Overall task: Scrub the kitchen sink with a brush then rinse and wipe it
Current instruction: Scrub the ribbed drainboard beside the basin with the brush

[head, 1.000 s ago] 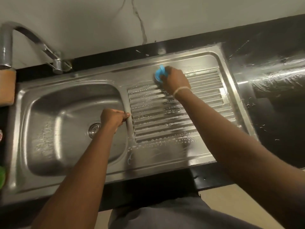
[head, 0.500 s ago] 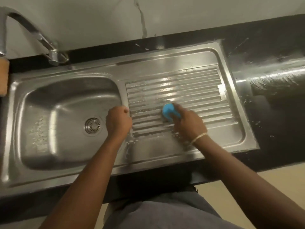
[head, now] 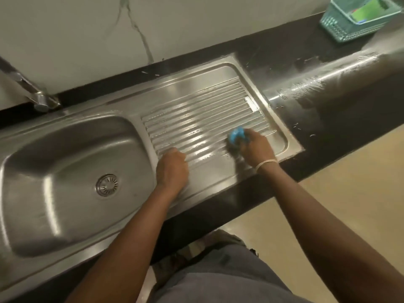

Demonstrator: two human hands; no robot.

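Note:
A steel kitchen sink (head: 122,217) fills the left and middle, with a deep bowl (head: 41,171), a round drain (head: 107,185) and a ribbed draining board (head: 196,119) on the right. My right hand (head: 256,148) grips a small blue brush (head: 237,136) and presses it on the near right part of the ribs. My left hand (head: 172,169) rests on the near left corner of the draining board, fingers curled under, holding nothing that I can see. The ribs look wet.
A steel tap (head: 32,92) rises at the back left. Black wet counter (head: 328,79) runs to the right, with a green plastic basket (head: 358,18) at the far right against the wall. Beige floor (head: 349,178) lies beyond the counter's front edge.
My right hand has swept the brush from the far ribs to the near middle, then to the near right. My left hand has slid right from the bowl's rim. The view swung right.

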